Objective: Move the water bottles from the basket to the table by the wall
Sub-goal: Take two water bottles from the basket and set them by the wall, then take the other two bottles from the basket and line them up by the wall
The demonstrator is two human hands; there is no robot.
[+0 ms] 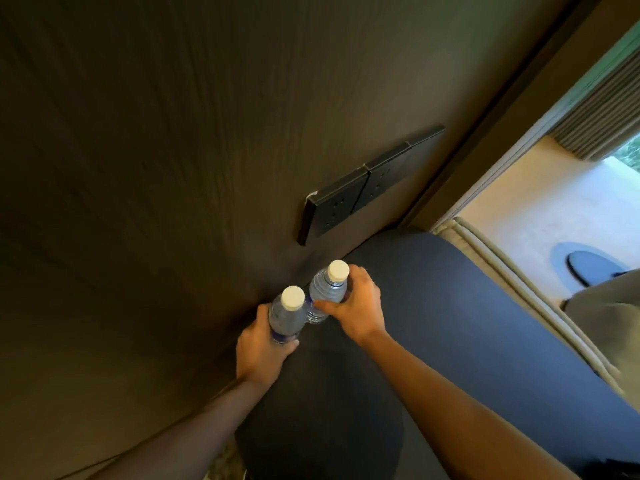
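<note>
Two clear water bottles with white caps stand upright side by side at the back of a dark round table (450,323), close to the wall. My left hand (259,351) is wrapped around the nearer bottle (286,317). My right hand (358,311) grips the farther bottle (327,289) from its right side. The bottles almost touch each other. Whether their bases rest on the tabletop is hidden by my hands. The basket is not in view.
A dark wood-grain wall (173,168) fills the left and top. A row of black wall sockets (360,188) sits just above the table. A beige cushioned seat edge (512,292) and a pale floor with a dark round base (588,266) lie to the right.
</note>
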